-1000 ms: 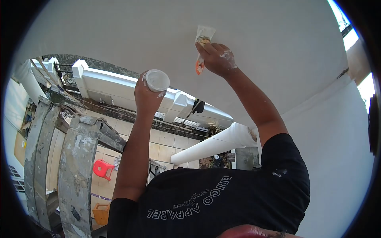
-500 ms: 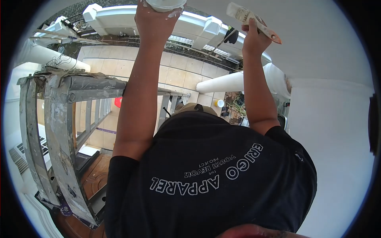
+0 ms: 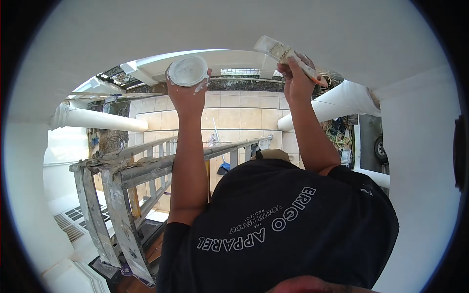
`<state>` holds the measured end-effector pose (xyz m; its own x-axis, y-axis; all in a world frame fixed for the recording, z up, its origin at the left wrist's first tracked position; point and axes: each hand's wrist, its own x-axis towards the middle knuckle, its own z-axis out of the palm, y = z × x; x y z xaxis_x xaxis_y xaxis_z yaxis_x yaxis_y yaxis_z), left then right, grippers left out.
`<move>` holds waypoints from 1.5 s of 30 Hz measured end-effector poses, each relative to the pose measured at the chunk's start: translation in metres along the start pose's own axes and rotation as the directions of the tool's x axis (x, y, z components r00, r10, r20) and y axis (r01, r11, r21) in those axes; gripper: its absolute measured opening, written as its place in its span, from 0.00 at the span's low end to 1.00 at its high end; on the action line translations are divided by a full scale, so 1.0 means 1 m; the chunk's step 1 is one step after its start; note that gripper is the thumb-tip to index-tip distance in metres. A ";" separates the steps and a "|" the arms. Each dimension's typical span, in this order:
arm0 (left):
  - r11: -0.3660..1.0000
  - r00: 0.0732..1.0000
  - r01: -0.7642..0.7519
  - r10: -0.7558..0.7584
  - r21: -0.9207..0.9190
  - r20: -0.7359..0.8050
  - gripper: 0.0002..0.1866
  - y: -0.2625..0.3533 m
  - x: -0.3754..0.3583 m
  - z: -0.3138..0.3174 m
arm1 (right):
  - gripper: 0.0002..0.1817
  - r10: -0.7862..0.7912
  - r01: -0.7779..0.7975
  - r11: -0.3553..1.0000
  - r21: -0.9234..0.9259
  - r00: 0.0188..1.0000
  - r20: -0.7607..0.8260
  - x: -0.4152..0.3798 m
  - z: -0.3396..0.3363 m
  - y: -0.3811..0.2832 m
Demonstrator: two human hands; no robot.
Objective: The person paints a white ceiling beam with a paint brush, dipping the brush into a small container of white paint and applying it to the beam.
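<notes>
My left hand [image 3: 189,100] is wrapped round a small white tub [image 3: 188,71] of white paint, held out at arm's length. White paint is smeared on its fingers and on the tub's side. In my right hand [image 3: 299,85] is a wide paintbrush [image 3: 280,51], gripped by its handle. The brush's bristles are coated white and point up and left, close below the white ceiling [image 3: 234,24]. The handle's orange end sticks out to the right of the hand.
A paint-spattered metal stepladder [image 3: 119,219] stands at my left, its top near my left forearm. White columns [image 3: 105,119] rise on both sides from the tiled floor [image 3: 224,115] far below. A blue broom [image 3: 223,167] is down there. A white wall [image 3: 415,195] is at my right.
The view has tilted up, showing more ceiling. The tub is now wholly in sight, lower in the view. The brush appears further left and lower, still in my right hand.
</notes>
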<state>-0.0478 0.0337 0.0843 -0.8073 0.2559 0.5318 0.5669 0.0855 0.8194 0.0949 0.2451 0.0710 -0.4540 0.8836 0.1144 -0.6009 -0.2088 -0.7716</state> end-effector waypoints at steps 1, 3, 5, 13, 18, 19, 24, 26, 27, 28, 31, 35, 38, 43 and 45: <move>1.000 0.999 -0.029 0.029 0.003 0.018 0.29 -0.005 -0.001 0.001 | 0.17 -0.066 0.070 0.990 -0.122 0.997 0.041 -0.001 0.006 0.002; 0.964 0.993 0.113 -0.114 -0.239 0.013 0.36 -0.011 -0.003 0.000 | 0.15 -0.129 0.143 0.968 -0.204 0.988 0.083 -0.004 0.014 0.006; 0.963 0.996 0.091 -0.091 -0.255 0.011 0.37 -0.011 -0.004 0.005 | 0.14 -0.320 0.468 0.688 -0.555 0.882 0.346 0.001 0.018 0.015; 0.999 0.999 -0.020 0.021 -0.040 0.034 0.34 0.002 -0.001 0.001 | 0.15 -0.429 0.847 0.041 -0.530 0.494 0.756 0.071 0.141 -0.033; 0.984 1.000 0.004 -0.007 -0.181 -0.016 0.31 0.011 0.002 0.001 | 0.08 -0.613 0.892 0.063 -0.448 0.389 0.688 0.067 0.217 -0.136; 0.981 0.999 0.011 -0.017 -0.194 -0.030 0.31 0.007 0.001 0.002 | 0.07 -0.659 0.869 0.004 -0.495 0.375 0.652 0.066 0.216 -0.145; 0.987 1.000 0.001 -0.006 -0.163 -0.029 0.32 0.015 0.003 0.000 | 0.13 -0.597 0.949 0.138 -0.283 0.308 0.741 0.036 0.138 -0.103; 0.990 0.999 -0.007 0.001 -0.139 -0.043 0.32 0.019 0.003 -0.001 | 0.13 -0.542 0.930 0.135 -0.342 0.358 0.760 0.031 0.102 -0.064; 0.995 1.000 -0.007 0.005 -0.103 -0.027 0.33 0.021 0.001 0.000 | 0.14 -0.468 0.907 0.156 -0.391 0.417 0.779 0.029 0.089 -0.050; 0.993 0.999 -0.006 0.002 -0.118 -0.036 0.33 0.022 0.001 0.001 | 0.16 -0.414 0.883 0.164 -0.441 0.467 0.781 0.029 0.085 -0.038; 0.997 0.999 -0.039 0.038 -0.064 -0.010 0.33 0.023 0.002 -0.001 | 0.18 -0.299 0.811 0.021 -0.585 0.563 0.770 0.042 0.101 -0.035; 0.972 0.999 0.041 -0.044 -0.230 -0.006 0.32 0.022 0.004 -0.001 | 0.19 -0.530 0.812 -0.108 -0.574 0.441 0.724 0.059 0.172 -0.088; 0.966 0.998 0.054 -0.061 -0.254 -0.018 0.32 0.015 0.004 -0.001 | 0.17 -0.704 0.900 0.010 -0.436 0.316 0.636 0.057 0.200 -0.128; 0.996 0.995 -0.005 -0.003 -0.088 -0.096 0.31 0.019 0.003 -0.005 | 0.13 -0.477 0.979 -0.112 -0.171 0.098 0.873 0.046 0.170 -0.123; 0.996 0.998 -0.003 -0.003 -0.086 -0.069 0.31 0.020 0.004 -0.005 | 0.20 -0.240 0.927 -0.333 -0.169 0.090 0.967 0.039 0.149 -0.107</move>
<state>-0.0405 0.0316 0.1034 -0.8183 0.1884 0.5431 0.5533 0.0019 0.8330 0.0430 0.2395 0.2514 -0.5331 -0.2752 0.8000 -0.1094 0.9601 0.2574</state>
